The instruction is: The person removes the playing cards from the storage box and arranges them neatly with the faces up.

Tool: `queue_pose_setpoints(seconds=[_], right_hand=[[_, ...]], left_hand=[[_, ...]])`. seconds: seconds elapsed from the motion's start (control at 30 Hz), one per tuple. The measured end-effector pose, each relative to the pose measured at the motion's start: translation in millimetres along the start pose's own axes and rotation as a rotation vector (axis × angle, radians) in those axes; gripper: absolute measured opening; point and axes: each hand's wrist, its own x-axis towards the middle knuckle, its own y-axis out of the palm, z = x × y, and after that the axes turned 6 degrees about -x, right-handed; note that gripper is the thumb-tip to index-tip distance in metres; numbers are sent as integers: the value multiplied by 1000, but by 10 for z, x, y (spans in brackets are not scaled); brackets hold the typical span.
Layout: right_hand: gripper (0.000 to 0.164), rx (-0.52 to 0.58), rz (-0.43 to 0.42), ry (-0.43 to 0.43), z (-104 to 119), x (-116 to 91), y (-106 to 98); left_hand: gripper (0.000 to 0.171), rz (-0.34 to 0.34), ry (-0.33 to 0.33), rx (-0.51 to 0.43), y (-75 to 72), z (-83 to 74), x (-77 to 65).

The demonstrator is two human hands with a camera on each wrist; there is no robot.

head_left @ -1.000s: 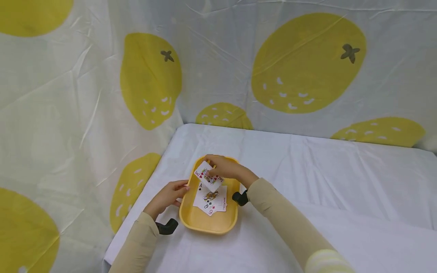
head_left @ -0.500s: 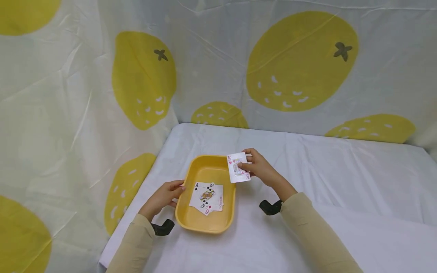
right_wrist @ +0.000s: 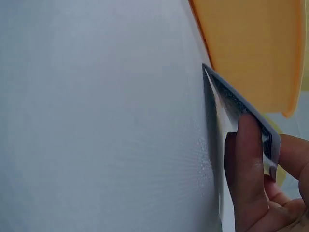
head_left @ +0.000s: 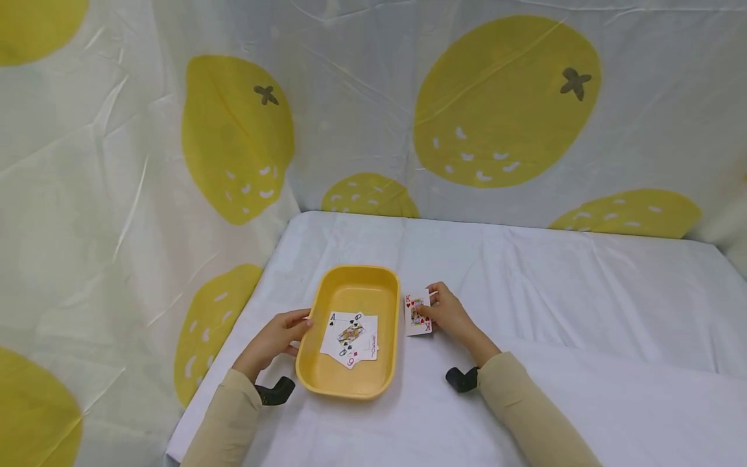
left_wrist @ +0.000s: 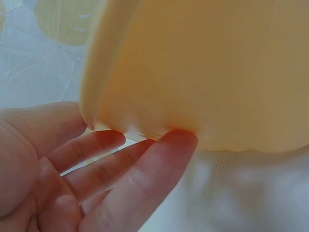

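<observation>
A shallow yellow plastic tray (head_left: 344, 383) stands on the white cloth in the head view. My left hand (head_left: 280, 337) holds its left side, with fingers against the outer wall (left_wrist: 193, 72) in the left wrist view. Several overlapping playing cards (head_left: 350, 338) lie face up in the tray, among them an ace of spades, a queen and a joker. My right hand (head_left: 449, 318) pinches a king of hearts (head_left: 417, 312) just right of the tray. In the right wrist view this card (right_wrist: 241, 108) is tilted, its far corner close to the cloth; contact is unclear.
White cloth (head_left: 554, 311) covers the table and extends to the right of the tray. Lemon-print curtains (head_left: 362, 117) hang behind and at the left. Dark wrist-worn pieces (head_left: 461, 379) sit below each sleeve.
My right hand has carried the king of hearts from over the tray to the right, then lowered it beside the tray. My left hand stays at the tray's left side.
</observation>
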Motion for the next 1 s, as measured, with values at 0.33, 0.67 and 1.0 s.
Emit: queue_pose_setpoints(seconds=[0.33, 0.67, 1.0], right_hand=[[46, -321, -136, -8, 23, -51, 18], [59, -532, -104, 8, 83, -114, 44], [68, -684, -125, -2, 128, -117, 35]], left_hand=[[48, 8, -3, 5, 0, -5, -3], [49, -3, 0, 6, -4, 20, -12], [48, -7, -4, 19, 16, -24, -37]])
